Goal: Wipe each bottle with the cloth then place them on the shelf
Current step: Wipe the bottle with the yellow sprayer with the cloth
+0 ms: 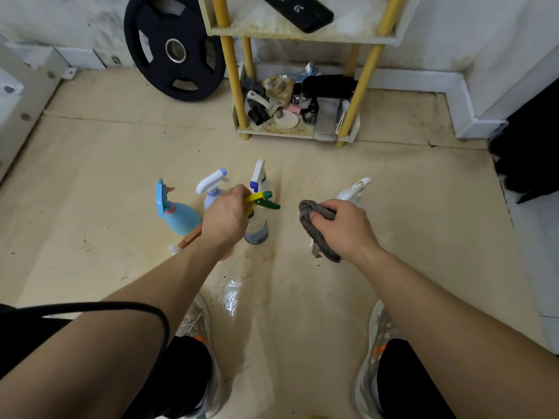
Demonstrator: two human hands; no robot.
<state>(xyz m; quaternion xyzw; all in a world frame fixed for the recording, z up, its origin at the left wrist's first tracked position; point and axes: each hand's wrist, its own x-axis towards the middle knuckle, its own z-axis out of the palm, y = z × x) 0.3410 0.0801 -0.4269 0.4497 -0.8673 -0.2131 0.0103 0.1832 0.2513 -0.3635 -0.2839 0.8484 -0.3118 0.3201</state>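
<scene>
On the floor (pixel 393 176) ahead of the shelf (pixel 302 37), among the other spray bottles (pixel 178 219), we find the left grip (pixel 225 217) curled round the neck of the clear bottle (pixel 257 229), under its yellow-and-green trigger head. The right grip (pixel 344 228), just beside it, is bunched tight on the dark cloth (pixel 325 251). We advise holding the neck firm and drawing the cloth down the body all round (whether the base is off the floor we cannot tell). The bottle's long axis stands upright; its nozzle points toward the cloth.

bare forearms (pixel 438 300), black trousers (pixel 405 385), grey trainers (pixel 376 325)
</scene>
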